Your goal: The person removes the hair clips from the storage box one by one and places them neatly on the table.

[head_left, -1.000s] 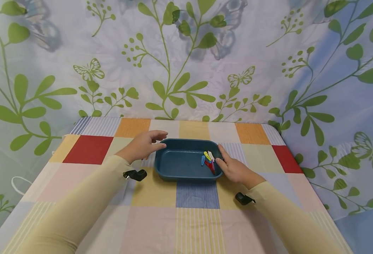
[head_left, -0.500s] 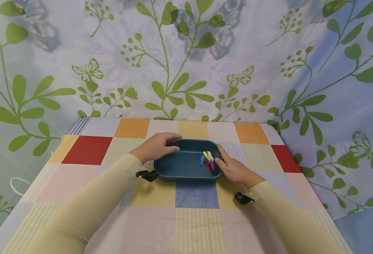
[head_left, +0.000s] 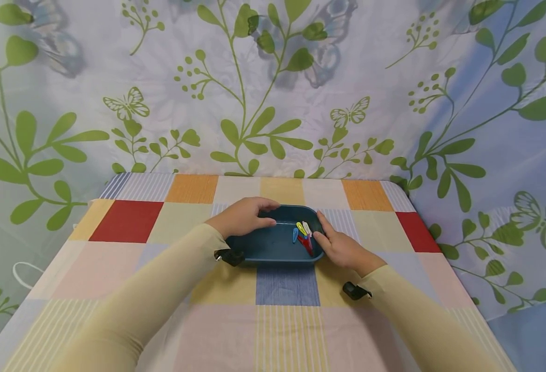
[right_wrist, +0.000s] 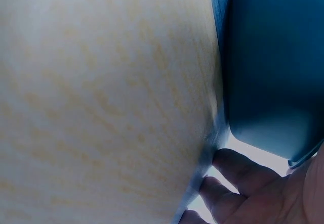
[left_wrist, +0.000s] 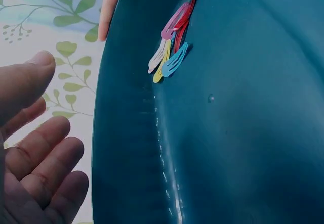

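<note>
A dark teal tray lies on the table, its long side toward me. Several snap hair clips in white, yellow, pink, red and blue are bunched inside at its right end; the left wrist view shows these clips overlapping. My left hand hovers over the tray's left part, fingers loosely bent and holding nothing. In its wrist view, the thumb stands apart from the fingers. My right hand holds the tray's right end, thumb at the rim and fingers along the outer wall.
A checked patchwork cloth covers the table. Behind it hangs a curtain with green leaves and butterflies. A white cord loops at the left table edge. Small black wrist cameras sit under both cuffs.
My left hand has moved right, from the tray's left rim to over its inside. The right hand, tray and clips stay in place; the whole view has shifted slightly.
</note>
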Demonstrator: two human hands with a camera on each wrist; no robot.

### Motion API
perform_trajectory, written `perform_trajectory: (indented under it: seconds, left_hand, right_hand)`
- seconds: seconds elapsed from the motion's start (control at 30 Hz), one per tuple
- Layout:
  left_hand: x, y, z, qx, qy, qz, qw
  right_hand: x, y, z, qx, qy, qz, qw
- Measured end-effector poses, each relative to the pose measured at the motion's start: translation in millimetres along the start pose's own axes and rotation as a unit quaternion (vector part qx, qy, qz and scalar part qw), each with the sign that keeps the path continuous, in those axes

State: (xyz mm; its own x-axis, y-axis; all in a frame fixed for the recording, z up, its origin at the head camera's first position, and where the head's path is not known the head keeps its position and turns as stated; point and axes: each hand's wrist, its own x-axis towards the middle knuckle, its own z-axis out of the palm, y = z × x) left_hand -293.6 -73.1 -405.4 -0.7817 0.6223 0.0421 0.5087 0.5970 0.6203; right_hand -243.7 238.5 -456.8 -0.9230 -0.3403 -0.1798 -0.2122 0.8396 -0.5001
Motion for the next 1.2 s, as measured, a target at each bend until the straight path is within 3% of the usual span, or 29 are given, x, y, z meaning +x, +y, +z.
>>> perform_trajectory:
  seconds: [0.4,0.87,1.2]
  left_hand:
    - [24.2,7.9,9.4,0.011,-0.025,-0.004,0.9996]
    - [55.1,1.1,33.4,0.039,-0.064,-0.008,0.9972]
    - [67.3,2.6,45.3,0.04,-0.079,-0.004,0.996]
  right_hand:
    - [1.2,0,0,0.006,0.002,-0.004,1.0]
    - [1.9,4,2,-0.002,0.002,-0.002,1.0]
    - [0.8,1,0,-0.003,-0.001,0.0,1.0]
